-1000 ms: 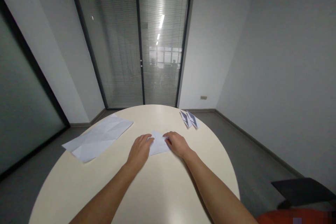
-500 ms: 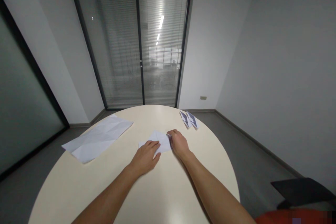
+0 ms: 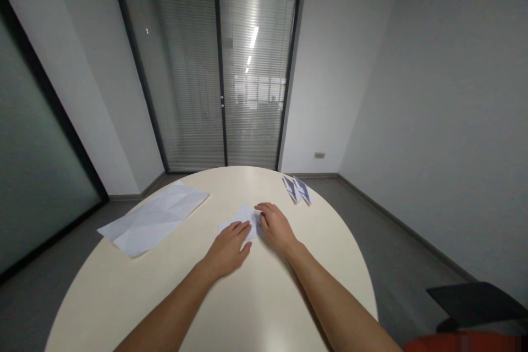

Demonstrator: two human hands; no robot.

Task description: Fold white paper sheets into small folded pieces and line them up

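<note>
Folded paper (image 3: pixel 242 215), pinned under my hands
Left hand (image 3: pixel 227 245) flat and open on its near edge, right hand (image 3: pixel 275 226) open on its right side.

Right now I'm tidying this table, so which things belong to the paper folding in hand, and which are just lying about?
In hand: small folded paper, under left hand and right hand.
Lying about: large creased sheet, two small folded pieces at the far edge, black chair.

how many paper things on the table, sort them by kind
large creased sheet: 1
folded paper in the middle: 1
small folded pieces at the far right edge: 2
total: 4
</note>
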